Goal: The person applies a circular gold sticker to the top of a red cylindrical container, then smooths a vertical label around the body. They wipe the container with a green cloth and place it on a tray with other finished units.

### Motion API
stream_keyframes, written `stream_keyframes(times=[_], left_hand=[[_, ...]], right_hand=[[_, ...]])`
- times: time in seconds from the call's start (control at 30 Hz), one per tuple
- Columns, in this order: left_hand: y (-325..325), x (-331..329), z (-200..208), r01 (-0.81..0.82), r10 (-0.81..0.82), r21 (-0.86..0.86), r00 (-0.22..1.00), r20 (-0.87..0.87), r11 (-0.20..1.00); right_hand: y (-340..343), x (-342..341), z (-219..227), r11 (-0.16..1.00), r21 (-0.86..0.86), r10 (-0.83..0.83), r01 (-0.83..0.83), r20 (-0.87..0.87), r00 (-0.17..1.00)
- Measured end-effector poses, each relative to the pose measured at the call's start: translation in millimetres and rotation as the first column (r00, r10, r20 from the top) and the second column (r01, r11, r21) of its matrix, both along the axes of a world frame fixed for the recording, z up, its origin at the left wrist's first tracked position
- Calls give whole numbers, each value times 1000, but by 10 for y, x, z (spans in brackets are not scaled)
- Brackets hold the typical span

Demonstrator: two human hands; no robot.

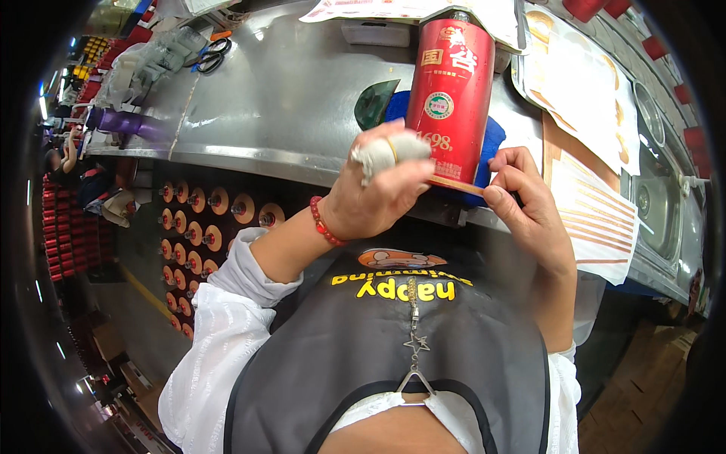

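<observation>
A red cylindrical bottle [452, 98] with gold lettering and a round label lies on a blue cloth [493, 140], its base toward me. Around its base edge runs a thin gold-orange strip [457, 185]. My right hand [525, 204] pinches the strip's right end between thumb and curled forefinger. Somewhat blurred, my left hand [370, 185] is at the bottle's lower left, fingertips by the strip's other end. It is closed around a white cloth wad [386, 155] bound with a yellow rubber band. Part of the bottle base is hidden behind the left fingers.
Left of the bottle lies a dark green curved piece [376, 104]. Black scissors [215, 55] rest farther left on the metal table [280, 83]. Sheets with gold strips [594, 216] lie at right, before a metal basin [656, 197]. Several red bottles [218, 200] stand below the table's left side.
</observation>
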State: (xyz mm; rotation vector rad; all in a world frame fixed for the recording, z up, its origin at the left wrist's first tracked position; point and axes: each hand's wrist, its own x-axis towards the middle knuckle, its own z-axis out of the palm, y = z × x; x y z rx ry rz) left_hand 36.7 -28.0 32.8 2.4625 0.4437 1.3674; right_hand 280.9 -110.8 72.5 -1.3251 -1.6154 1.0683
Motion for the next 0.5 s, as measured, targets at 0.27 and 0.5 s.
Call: stream_keyframes(times=[0.27, 0.5], left_hand=[[56, -24, 187, 208, -144, 272, 961, -236, 940], [135, 229, 349, 207, -67, 339, 922, -381, 918]], right_hand=[[-74, 132, -76, 999, -21, -42, 42, -5, 999], [-59, 130, -123, 999, -2, -36, 36, -38, 999]])
